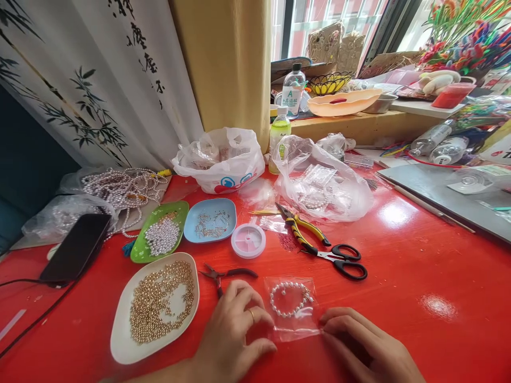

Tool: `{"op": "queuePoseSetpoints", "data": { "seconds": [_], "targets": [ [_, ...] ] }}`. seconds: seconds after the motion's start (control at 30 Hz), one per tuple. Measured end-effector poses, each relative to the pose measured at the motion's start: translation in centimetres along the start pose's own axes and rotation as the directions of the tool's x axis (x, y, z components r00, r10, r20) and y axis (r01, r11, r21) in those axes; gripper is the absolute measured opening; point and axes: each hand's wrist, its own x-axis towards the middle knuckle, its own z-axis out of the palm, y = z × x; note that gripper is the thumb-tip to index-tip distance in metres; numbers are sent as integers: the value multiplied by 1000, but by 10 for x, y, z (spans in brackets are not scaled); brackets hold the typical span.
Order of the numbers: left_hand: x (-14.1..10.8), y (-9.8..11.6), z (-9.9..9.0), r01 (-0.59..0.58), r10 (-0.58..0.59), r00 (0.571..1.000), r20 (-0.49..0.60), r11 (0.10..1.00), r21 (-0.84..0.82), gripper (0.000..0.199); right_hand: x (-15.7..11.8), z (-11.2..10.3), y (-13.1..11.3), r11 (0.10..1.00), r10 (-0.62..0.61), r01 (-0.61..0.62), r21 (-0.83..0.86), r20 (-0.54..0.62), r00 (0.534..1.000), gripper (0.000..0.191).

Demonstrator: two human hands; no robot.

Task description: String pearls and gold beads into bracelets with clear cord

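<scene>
A white pearl bracelet [273, 304] lies curled inside a small clear plastic bag [285, 334], flat on the red table. My left hand [235, 330], wearing a ring, rests at the bag's left side with fingers curved and thumb held apart. The lower right corner of the bag is between the fingertips of my right hand [363, 340]; part of that grip is hidden. Just beyond my left hand are small dark-handled pliers [239, 272]. A cream dish [120, 335] of gold beads stands to their left.
Yellow-black pliers [305, 231] and black-handled scissors [345, 260] lie beyond the bag. A green dish [139, 250] of pearls, a blue dish [191, 229] and a round clear case [248, 240] stand behind. Plastic bags [223, 159], a phone [77, 247] and a grey board [451, 207] flank them.
</scene>
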Motion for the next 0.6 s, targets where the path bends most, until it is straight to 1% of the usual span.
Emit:
{"op": "queuePoseSetpoints", "data": {
  "seconds": [0.1, 0.23, 0.33, 0.47, 0.6],
  "targets": [
    [0, -5, 2, -58, 57, 997, -55, 998, -2, 16, 1, -1, 0, 1000, -20, 20, -10, 12, 1000, 18],
    [2, -6, 0, -79, 77, 995, -56, 996, -35, 8, 2, -2, -1, 996, -61, 58, -64, -42, 997, 20],
    [4, -2, -2, -36, 34, 998, -45, 999, -40, 8, 3, -2, -1, 994, -76, 73, -80, -26, 997, 20],
    [6, 2, -4, 30, -30, 1000, -8, 999, -23, 11, 3, -1, 1, 995, -40, 41, -91, 18, 999, 21],
    [7, 2, -4, 66, -66, 998, -5, 998, 7, 10, 4, 1, 1, 993, 2, -3, -115, -11, 1000, 19]
  ]
}}
